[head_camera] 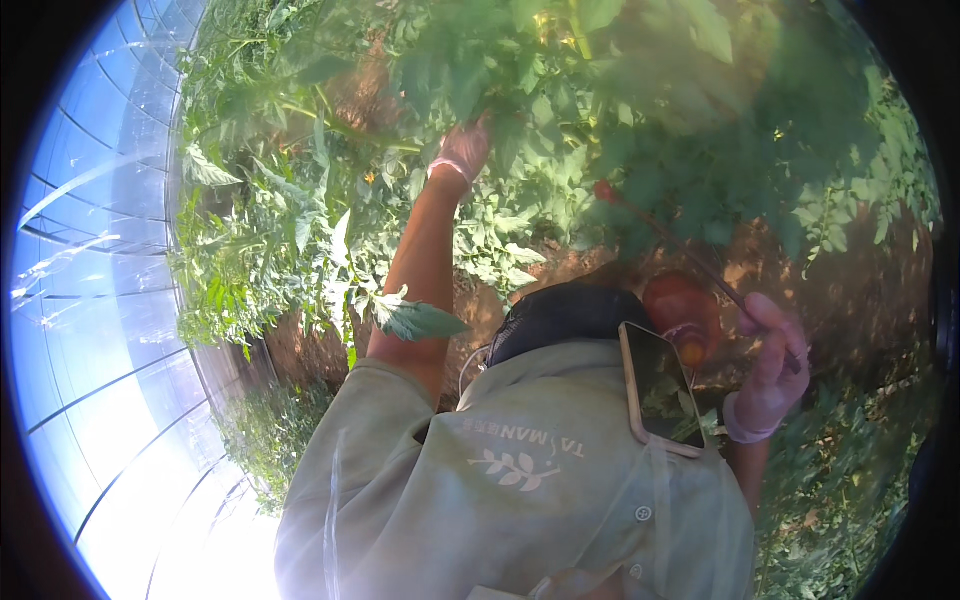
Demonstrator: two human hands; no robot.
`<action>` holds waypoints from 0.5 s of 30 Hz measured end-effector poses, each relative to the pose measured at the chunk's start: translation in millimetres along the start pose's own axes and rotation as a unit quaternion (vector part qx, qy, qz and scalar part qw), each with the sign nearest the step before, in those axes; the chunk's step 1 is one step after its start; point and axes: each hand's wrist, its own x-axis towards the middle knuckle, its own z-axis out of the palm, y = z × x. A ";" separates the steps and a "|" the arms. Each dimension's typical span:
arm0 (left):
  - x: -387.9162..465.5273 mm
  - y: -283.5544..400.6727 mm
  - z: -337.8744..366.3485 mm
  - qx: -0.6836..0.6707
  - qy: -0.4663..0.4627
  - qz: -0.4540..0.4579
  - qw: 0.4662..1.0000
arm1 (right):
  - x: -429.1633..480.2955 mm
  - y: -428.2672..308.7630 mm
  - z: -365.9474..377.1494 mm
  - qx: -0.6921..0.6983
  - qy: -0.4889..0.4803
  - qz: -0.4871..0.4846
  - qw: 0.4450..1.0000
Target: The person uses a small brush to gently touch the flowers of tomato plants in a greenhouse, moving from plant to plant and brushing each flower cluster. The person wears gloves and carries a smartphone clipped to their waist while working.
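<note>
My left hand (463,150), in a thin pale glove, reaches forward among tomato plants (510,210). Leaves cover its fingers, so its grip cannot be made out. A thick green stem (375,139) runs up close beside that wrist. Off to the right, my right hand (772,367), gloved too, is closed around a thin dark rod (694,259). The rod slants up and left to a small red tip (604,190) in front of the foliage. Near the right hand is a rounded reddish container (679,304) with a yellowish end, partly behind a phone.
The phone (664,390) hangs against the front of my grey-green shirt (525,420). Large blurred leaves (675,82) stand close to the camera at the top. Brown soil (757,259) shows between plants. A clear greenhouse wall with thin ribs (112,247) curves along the left.
</note>
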 end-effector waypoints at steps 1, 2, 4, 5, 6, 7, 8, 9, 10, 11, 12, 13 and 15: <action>1.7 -0.2 -1.2 -0.078 -0.013 -0.008 0.997 | -0.1 1.0 1.3 0.000 0.003 0.000 1.000; 0.6 0.3 -0.6 -0.194 -0.032 -0.047 0.979 | 0.5 1.8 2.1 0.011 -0.002 0.005 1.000; -2.1 2.3 0.1 -0.255 -0.047 -0.015 0.966 | 1.8 4.0 5.0 0.037 -0.009 0.014 0.999; -4.9 2.7 -0.1 -0.200 -0.043 0.055 0.977 | 2.5 5.2 6.9 0.030 -0.015 0.012 0.999; -6.8 3.9 0.1 -0.139 -0.056 0.102 0.983 | 2.8 6.8 10.0 0.028 -0.017 0.008 0.999; -10.0 5.3 0.9 -0.256 -0.083 0.137 0.953 | 2.8 8.1 12.9 0.039 -0.021 0.012 0.999; -17.5 6.3 3.1 -0.364 -0.127 0.145 0.911 | 2.6 9.4 15.5 0.022 -0.023 0.005 0.999; -20.4 10.4 6.9 -0.461 -0.162 0.093 0.868 | 2.5 10.8 18.2 0.019 -0.027 0.007 0.999; -23.6 14.5 11.4 -0.487 -0.161 0.044 0.857 | 2.3 12.3 20.7 0.027 -0.026 0.012 0.999; -25.4 19.0 16.6 -0.482 -0.143 0.033 0.864 | 2.4 14.0 22.9 0.017 -0.029 0.026 0.999; -30.1 23.0 22.6 -0.483 -0.122 0.036 0.866 | 2.6 15.7 24.9 0.019 -0.027 0.045 0.998; -33.5 23.3 26.0 -0.497 -0.144 0.020 0.855 | 3.4 17.8 26.5 0.040 -0.027 0.071 0.996; -38.7 22.1 31.4 -0.460 -0.162 0.125 0.864 | 9.0 23.3 27.8 -0.030 -0.047 0.052 0.997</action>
